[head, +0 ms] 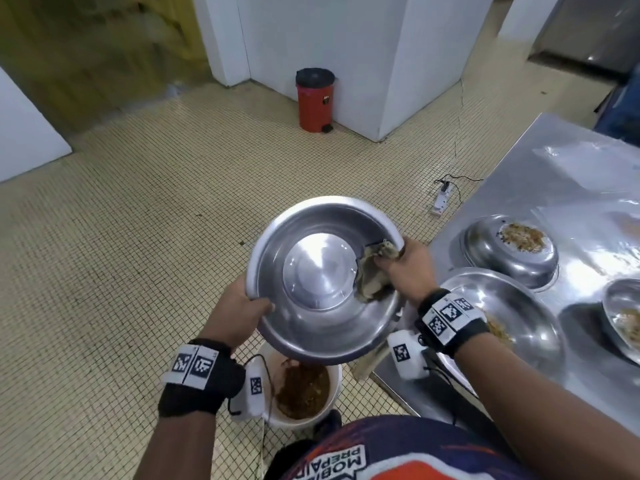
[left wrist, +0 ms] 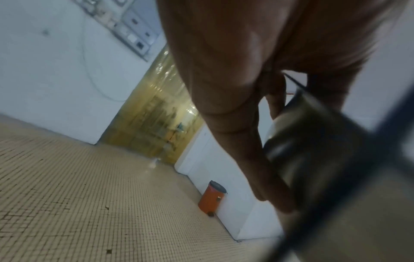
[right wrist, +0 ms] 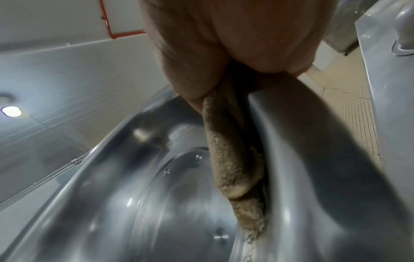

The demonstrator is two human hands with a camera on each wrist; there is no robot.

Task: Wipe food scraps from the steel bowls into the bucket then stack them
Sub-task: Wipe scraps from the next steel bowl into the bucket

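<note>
Only right wrist view shows cloth (right wrist: 233, 159) texture against bowl (right wrist: 156, 203).

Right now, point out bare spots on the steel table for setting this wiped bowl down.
Bare steel lies at the far end of the steel table, beyond the upturned scrap-topped bowl. The near end is crowded by soiled steel bowls.

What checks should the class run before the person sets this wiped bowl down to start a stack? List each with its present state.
1. Held steel bowl free of scraps: ok, inside looks clean.
2. Left hand grips the rim: ok.
3. Right hand holds the cloth against the bowl's inner wall: ok.
4. Bowl above the white bucket: ok, bucket sits beneath it.
5. Bare spot on the steel table: ok.
6. Other bowls wiped: not ok, the upturned bowl carries scraps.
</note>
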